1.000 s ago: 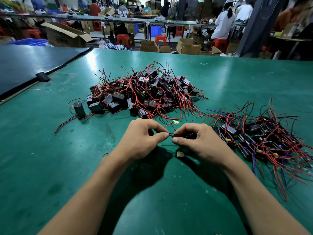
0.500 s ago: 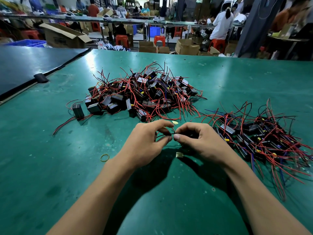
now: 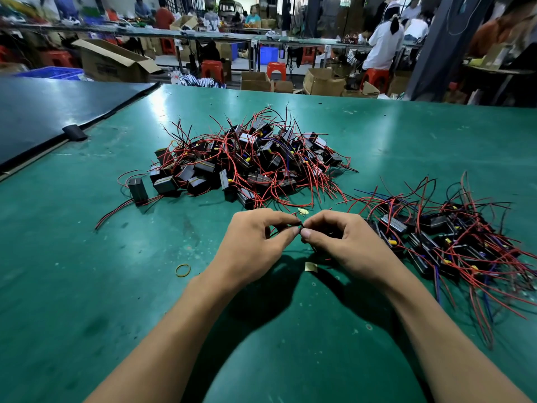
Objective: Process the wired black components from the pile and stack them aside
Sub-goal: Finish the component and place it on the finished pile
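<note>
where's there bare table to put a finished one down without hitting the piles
Bare green table lies left of the left hand, from the rubber band to the near edge, and behind the side stack toward the far edge. Crowded: the main pile ahead, the stack hard by the right hand, and between the hands, which pinch a black wire.
</note>
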Motion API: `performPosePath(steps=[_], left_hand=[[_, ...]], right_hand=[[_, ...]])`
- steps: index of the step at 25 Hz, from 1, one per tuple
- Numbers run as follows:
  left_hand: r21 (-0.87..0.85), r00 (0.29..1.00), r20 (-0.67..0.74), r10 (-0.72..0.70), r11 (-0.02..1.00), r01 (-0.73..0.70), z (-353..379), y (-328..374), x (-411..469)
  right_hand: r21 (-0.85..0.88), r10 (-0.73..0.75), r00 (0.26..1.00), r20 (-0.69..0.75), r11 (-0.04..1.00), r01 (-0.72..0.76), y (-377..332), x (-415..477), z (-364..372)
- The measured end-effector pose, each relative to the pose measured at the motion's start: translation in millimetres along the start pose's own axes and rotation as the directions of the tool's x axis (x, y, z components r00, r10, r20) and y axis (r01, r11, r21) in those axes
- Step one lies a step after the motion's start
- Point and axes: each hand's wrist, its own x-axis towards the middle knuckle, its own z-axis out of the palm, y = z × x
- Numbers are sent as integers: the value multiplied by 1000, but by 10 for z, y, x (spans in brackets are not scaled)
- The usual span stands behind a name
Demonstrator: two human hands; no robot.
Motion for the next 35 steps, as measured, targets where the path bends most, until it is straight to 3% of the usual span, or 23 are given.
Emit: performPosePath(steps=[21, 28, 35], left_hand=[[-90, 997, -51, -59, 994, 55, 61, 40, -6], [62, 996, -31, 84, 995, -82, 20, 16, -11], [198, 983, 20, 185, 963, -185, -2, -19, -11]], right_hand=[[5, 15, 1000, 16, 1000, -15, 13, -6, -5], [-69, -112, 984, -137, 992, 103, -103, -48, 32], [-126, -159, 972, -174, 982, 138, -177, -75, 67]])
